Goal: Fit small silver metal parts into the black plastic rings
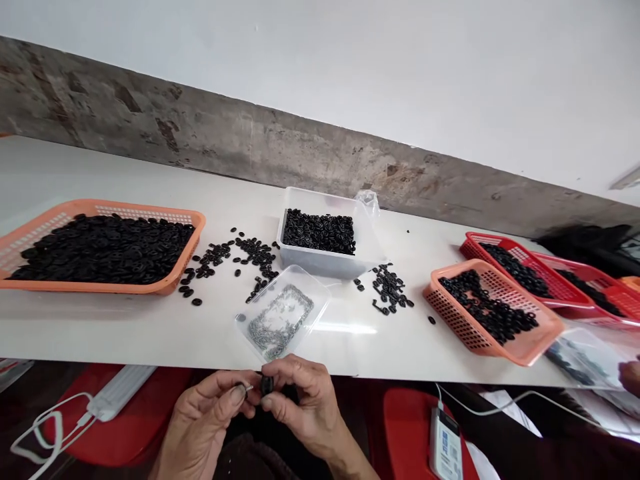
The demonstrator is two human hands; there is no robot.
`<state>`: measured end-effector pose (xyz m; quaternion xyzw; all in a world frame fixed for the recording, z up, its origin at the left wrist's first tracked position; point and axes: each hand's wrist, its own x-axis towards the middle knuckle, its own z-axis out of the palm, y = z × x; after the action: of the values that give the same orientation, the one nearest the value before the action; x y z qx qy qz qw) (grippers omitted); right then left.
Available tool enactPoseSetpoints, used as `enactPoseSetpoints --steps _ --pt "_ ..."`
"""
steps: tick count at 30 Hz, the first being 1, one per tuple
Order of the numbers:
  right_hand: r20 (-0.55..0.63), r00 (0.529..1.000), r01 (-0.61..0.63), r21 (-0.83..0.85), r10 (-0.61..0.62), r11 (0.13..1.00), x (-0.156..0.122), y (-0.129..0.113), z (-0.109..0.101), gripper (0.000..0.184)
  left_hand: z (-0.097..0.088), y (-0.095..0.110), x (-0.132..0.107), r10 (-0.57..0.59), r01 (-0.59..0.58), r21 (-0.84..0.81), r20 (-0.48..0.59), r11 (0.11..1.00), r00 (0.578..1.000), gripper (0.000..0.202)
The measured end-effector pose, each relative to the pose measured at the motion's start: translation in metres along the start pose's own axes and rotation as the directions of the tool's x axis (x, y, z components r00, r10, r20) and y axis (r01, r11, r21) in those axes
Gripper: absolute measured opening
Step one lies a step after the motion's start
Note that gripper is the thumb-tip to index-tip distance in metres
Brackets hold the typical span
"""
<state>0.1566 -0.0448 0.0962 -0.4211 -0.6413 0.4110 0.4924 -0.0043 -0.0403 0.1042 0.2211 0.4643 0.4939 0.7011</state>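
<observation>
Below the table's front edge, my left hand [213,410] pinches a small silver metal piece [246,387] between thumb and forefinger. My right hand [303,393] is closed on a small black ring-shaped part [267,385], held right against the metal piece. Just above my hands a clear plastic lid [283,313] holds several small silver metal pieces. Loose black parts [235,260] lie scattered on the white table [100,327] beyond it.
An orange basket [107,243] full of black parts sits at the left. A clear tub [323,233] of black parts stands in the middle. Orange [493,313] and red baskets [515,267] are at the right. A white phone [444,448] on a red stool and another person's hand [631,375] lie at the right.
</observation>
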Motion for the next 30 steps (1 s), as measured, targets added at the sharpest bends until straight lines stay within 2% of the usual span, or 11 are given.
enactPoseSetpoints --steps 4,6,10,15,22,30 --pt "0.020 0.999 -0.051 0.269 0.047 0.962 -0.007 0.006 -0.003 0.024 0.002 -0.003 -0.003 -0.033 0.030 0.077 0.051 0.997 0.998 0.019" --pt "0.030 0.999 -0.051 0.306 0.044 0.951 -0.008 0.006 -0.004 0.025 0.004 -0.005 -0.004 -0.043 0.038 0.087 0.055 0.995 0.998 0.018" --pt "-0.001 1.000 0.018 0.181 -0.018 0.983 -0.007 0.001 -0.005 0.026 0.006 -0.006 -0.006 -0.031 0.027 0.091 0.049 0.995 0.998 0.017" --pt "0.048 0.996 0.078 0.055 -0.081 0.995 -0.004 -0.004 -0.005 0.027 0.004 -0.003 -0.006 -0.034 0.030 0.095 0.040 0.995 0.999 0.018" --pt "0.078 0.990 0.120 -0.016 -0.119 0.993 -0.002 -0.004 -0.004 0.025 -0.002 -0.004 -0.007 -0.062 0.053 0.100 0.085 0.994 0.995 0.017" --pt "0.131 0.981 0.152 -0.057 -0.143 0.987 0.000 -0.005 -0.004 0.026 -0.009 -0.009 -0.003 -0.036 0.023 0.126 0.106 0.992 0.994 0.018"
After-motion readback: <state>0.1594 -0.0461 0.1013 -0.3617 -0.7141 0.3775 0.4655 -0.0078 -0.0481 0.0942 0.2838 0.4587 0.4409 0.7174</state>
